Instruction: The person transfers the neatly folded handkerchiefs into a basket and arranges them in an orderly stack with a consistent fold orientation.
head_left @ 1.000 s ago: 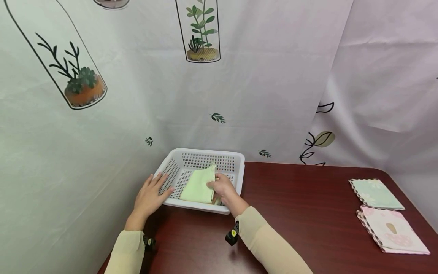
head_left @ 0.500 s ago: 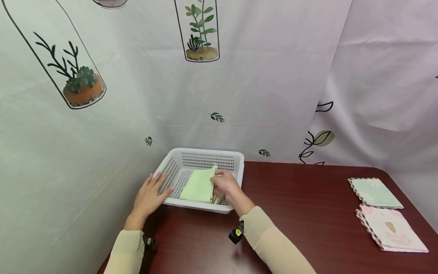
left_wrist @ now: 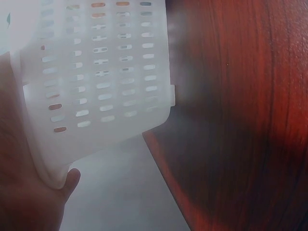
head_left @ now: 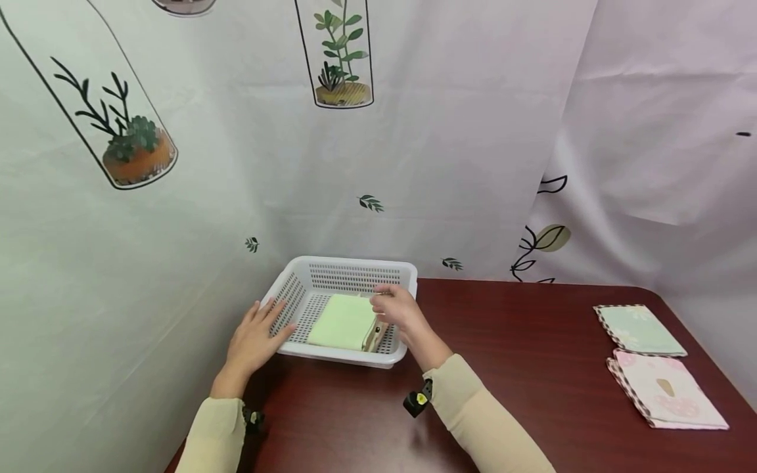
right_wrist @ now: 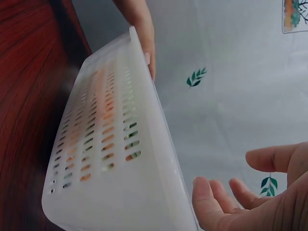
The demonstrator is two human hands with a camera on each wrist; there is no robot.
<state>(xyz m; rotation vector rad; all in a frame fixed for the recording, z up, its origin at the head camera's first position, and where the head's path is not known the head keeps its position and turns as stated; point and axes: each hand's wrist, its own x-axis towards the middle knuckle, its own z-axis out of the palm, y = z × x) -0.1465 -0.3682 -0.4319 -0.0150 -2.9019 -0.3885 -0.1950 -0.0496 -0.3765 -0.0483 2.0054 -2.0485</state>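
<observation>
A white perforated plastic basket point(head_left: 336, 357) stands on the table against the wall. In it lies a folded light-green cloth point(head_left: 342, 322), flat toward the front, with a beige folded edge showing on its right side. My left hand point(head_left: 253, 338) rests on the basket's left rim, fingers spread and mostly straight. Over the basket's right part hovers my right hand point(head_left: 397, 309), just above the cloth's right edge. The right wrist view shows its fingers point(right_wrist: 204, 202) loosely bent and apart from the thumb, nothing between them. Slots in the basket wall point(right_wrist: 110, 125) show orange and green cloth inside.
On the dark red table point(head_left: 503, 361), a folded mint-green cloth point(head_left: 641, 330) and a folded pink cloth point(head_left: 668, 391) lie at the far right, both with checked edges. A printed white curtain point(head_left: 443, 164) hangs right behind the basket and along the left.
My right hand has let go of the light-green cloth and moved up and slightly right. The cloth's raised right edge now lies lower. My left hand stays on the rim.
</observation>
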